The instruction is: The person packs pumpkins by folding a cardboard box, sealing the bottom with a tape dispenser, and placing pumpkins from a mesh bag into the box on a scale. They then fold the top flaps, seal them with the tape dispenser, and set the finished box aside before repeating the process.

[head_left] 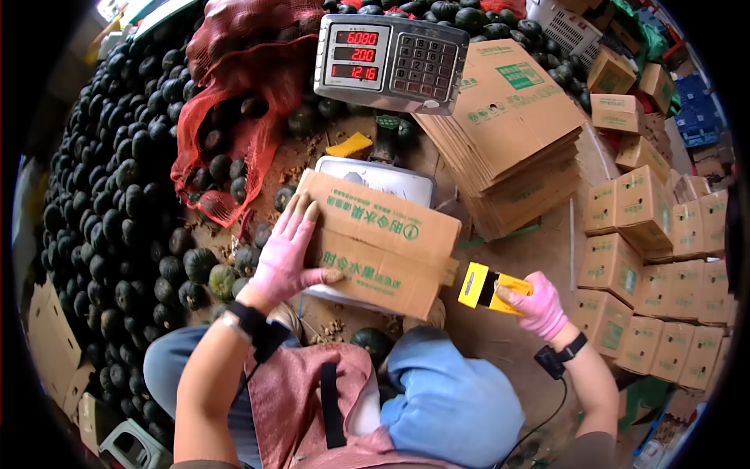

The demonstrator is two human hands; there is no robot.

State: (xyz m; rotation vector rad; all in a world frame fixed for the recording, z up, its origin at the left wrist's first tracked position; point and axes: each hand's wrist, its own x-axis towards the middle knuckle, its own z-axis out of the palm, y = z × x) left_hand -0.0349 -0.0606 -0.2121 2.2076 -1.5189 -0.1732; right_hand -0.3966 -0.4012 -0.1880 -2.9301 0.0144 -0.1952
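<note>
A closed cardboard box (pixel 375 242) with green print lies on the white weighing platform (pixel 402 177) of a scale. My left hand (pixel 287 254), in a pink glove, rests with fingers outstretched on the box's left end. In my right hand (pixel 539 305), also gloved in pink, is a yellow tape dispenser (pixel 491 290), held just off the box's right end. A short strip of tape (pixel 450 272) shows at that end of the box. The scale's display (pixel 391 62) stands behind, lit with red digits.
Stacked flat cardboard boxes (pixel 508 117) stand at the back right. Packed boxes (pixel 617 266) line the right side. Dark green squashes (pixel 117 211) are heaped on the left, beside a red mesh bag (pixel 234 109). A yellow object (pixel 348 145) lies behind the platform.
</note>
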